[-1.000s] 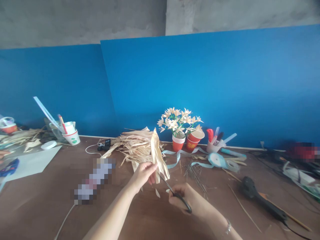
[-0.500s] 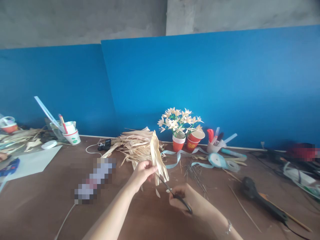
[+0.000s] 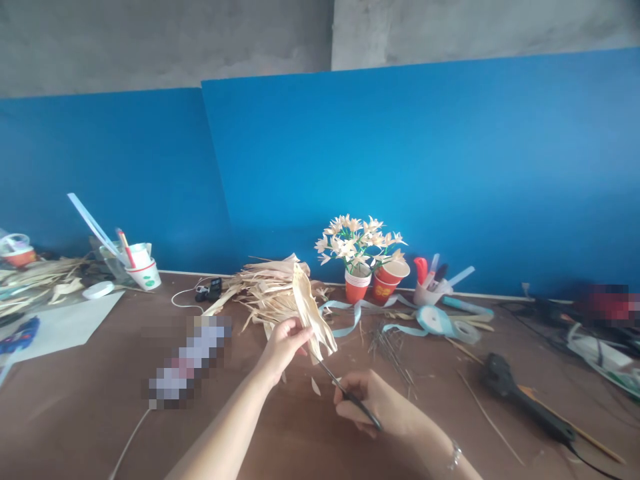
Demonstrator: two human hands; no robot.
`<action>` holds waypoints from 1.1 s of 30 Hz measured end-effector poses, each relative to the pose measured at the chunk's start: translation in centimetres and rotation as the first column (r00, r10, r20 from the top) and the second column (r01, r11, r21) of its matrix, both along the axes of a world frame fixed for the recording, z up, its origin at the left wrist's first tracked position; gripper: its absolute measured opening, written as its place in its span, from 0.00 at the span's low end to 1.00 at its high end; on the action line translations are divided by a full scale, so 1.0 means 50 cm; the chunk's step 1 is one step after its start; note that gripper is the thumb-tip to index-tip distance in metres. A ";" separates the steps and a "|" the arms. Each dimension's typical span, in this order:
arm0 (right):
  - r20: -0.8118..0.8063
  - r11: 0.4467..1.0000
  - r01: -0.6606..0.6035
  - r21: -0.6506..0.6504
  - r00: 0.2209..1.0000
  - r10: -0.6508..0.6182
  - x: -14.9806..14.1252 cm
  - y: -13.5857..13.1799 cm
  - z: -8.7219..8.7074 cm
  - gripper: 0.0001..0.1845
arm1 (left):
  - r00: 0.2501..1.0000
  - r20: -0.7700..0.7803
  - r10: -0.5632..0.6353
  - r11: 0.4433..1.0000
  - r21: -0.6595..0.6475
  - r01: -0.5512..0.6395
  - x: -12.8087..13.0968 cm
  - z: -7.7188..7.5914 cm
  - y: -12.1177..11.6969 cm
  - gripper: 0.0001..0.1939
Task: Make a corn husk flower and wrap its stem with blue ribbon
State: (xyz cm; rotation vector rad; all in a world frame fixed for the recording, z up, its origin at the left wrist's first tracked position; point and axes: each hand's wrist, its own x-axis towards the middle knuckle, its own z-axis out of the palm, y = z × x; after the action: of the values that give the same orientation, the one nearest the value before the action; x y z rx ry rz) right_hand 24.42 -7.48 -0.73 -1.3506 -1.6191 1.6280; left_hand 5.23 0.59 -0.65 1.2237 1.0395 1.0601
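My left hand [image 3: 283,345] is closed on a dried corn husk leaf [image 3: 309,312] and holds it upright above the brown table [image 3: 90,407]. My right hand [image 3: 376,401] grips black scissors [image 3: 346,392], whose blades reach up to the lower edge of the leaf. Small cut husk scraps [image 3: 315,385] lie on the table just below. A pile of dried husks [image 3: 267,288] sits right behind the held leaf.
Red paper cups with husk flowers [image 3: 361,245] stand at the blue backboard beside a cup of pens [image 3: 431,283]. Light blue ribbon and its roll [image 3: 434,320], thin wires [image 3: 387,347], a black glue gun [image 3: 520,397], a blurred-out object [image 3: 187,360] and white paper [image 3: 65,325] lie around.
The held leaf has tilted a little to the left and down. My right hand with the scissors has shifted slightly left, the blades staying at the leaf's lower edge.
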 end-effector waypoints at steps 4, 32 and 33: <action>0.003 1.000 0.017 0.026 1.000 -0.017 0.000 0.000 -0.004 0.08 | 1.000 0.014 -0.009 1.000 -0.015 0.009 0.001 0.002 -0.003 0.16; 0.148 0.974 0.020 0.224 0.987 -0.054 0.003 0.007 -0.003 0.06 | 0.997 0.060 0.058 0.998 0.012 -0.058 0.006 0.015 -0.009 0.15; 0.148 0.973 0.021 0.231 0.987 -0.057 0.004 0.008 -0.006 0.06 | 0.996 0.060 0.065 0.998 0.010 -0.066 0.006 0.015 -0.009 0.15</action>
State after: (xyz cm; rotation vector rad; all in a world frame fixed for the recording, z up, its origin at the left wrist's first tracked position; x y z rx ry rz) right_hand 24.63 -7.06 -1.03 -1.4052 -1.7948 1.2954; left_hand 5.51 0.15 0.10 1.1681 1.0346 1.1483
